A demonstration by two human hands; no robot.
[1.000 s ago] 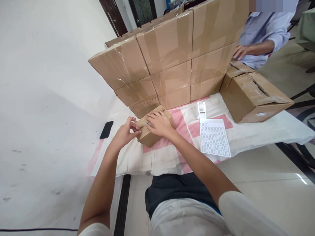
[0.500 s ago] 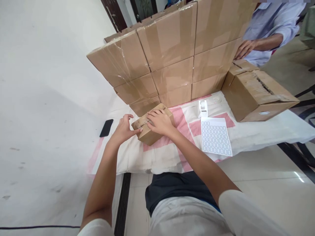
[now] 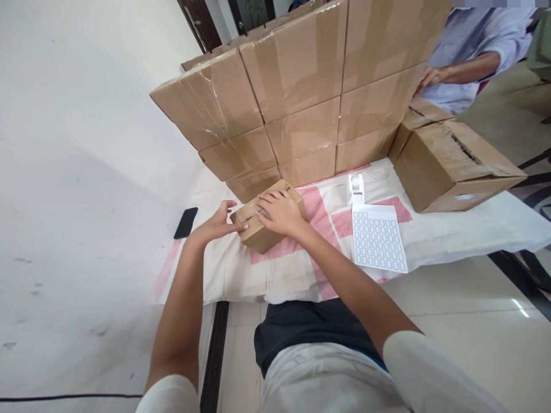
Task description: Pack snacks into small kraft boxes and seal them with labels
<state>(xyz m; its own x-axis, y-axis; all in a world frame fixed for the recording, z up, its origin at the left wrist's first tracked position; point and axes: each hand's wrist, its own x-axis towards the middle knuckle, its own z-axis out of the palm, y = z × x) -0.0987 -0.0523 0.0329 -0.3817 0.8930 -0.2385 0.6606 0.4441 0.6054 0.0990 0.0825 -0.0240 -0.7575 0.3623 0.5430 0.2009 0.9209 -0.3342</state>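
A small taped cardboard box (image 3: 263, 238) stands on the cloth-covered table in front of me. My right hand (image 3: 279, 212) lies flat over its top, palm down and fingers stretched across the upper face. At the box's left end is my left hand (image 3: 221, 222), thumb laid on the near top edge. Its other fingers are raised apart from the thumb, beyond the left corner, and do not close round the box. The right hand covers part of the box top.
Stacked cardboard boxes (image 3: 301, 120) form a wall behind. To the right are a white tape dispenser (image 3: 355, 189), a label sheet (image 3: 379, 238) and a larger carton (image 3: 430, 172). A phone (image 3: 186, 223) lies left. Another person's hand (image 3: 430, 79) is beyond the carton.
My left wrist has dropped slightly, with the thumb still on the box. My right hand and the box keep their places. The other person's hand has shifted a little.
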